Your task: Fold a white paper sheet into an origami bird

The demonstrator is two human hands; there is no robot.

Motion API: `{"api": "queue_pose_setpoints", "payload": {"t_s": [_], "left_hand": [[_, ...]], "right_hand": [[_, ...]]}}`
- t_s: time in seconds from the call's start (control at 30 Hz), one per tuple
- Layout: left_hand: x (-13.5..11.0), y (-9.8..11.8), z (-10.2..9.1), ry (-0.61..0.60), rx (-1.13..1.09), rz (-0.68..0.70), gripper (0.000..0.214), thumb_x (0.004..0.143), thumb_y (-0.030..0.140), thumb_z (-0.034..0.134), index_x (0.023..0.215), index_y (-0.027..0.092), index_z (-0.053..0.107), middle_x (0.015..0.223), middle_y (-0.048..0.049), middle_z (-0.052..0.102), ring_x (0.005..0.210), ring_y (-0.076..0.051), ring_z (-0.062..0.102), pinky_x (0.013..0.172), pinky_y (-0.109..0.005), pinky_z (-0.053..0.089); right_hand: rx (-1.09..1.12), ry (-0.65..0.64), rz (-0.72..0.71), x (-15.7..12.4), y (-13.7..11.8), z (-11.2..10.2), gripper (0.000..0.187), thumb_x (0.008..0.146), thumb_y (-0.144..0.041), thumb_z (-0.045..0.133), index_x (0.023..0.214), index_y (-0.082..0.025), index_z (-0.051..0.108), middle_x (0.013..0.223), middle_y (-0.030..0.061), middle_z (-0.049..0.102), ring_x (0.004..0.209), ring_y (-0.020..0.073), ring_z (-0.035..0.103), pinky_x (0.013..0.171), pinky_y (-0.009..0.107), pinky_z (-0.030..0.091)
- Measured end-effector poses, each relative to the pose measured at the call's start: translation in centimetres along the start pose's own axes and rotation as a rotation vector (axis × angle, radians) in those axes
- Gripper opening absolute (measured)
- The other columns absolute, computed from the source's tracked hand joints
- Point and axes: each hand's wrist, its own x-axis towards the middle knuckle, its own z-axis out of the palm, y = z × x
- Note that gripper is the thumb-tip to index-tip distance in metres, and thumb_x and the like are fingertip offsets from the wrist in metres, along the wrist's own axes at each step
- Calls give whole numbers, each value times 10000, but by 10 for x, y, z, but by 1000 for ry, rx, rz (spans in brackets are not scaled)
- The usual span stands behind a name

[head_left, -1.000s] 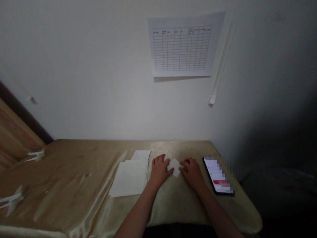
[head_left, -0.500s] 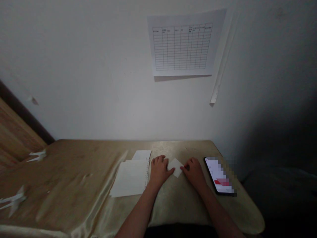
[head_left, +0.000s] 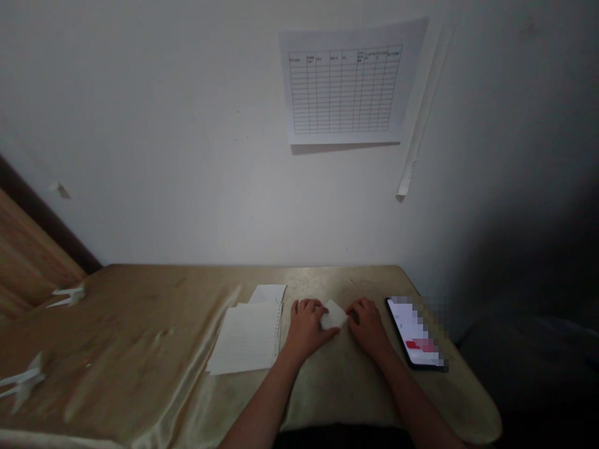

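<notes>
Fingers of left hand (head_left: 306,328) and right hand (head_left: 368,325) meet at small white paper (head_left: 334,315).
Left thumb and forefinger stand parted around it; right fingertips curl by its corner, grip unclear.

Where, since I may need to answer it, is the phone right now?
In the head view, the phone lies toward the right end of the table, just beyond the right hand, near the table's right edge.

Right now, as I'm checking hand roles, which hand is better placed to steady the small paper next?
Probably the left hand: it curls around the left side of the small paper, while the right hand is only at the right corner.
</notes>
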Motion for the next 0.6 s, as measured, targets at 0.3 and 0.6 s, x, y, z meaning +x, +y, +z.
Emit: {"api": "queue_pose_setpoints", "payload": {"t_s": [0.3,0.6], "left_hand": [[0,2,-6,-34,22,-37,380,740,457,766,1083,292,750,1249,-67,642,1242,-312,489,1140,-532,237],[0,0,-7,-35,2,-42,276,814,422,690,1061,322,762,1235,-41,657,1244,-300,482,1136,-538,242]], "right_hand": [[2,-13,5,2,0,0,155,820,-183,569,918,-224,682,1033,83,622,1045,237,535,916,352,407],[47,0,-12,3,0,3,206,896,-291,540,1030,-228,682,1073,79,635,1069,242,533,948,375,397]]}}
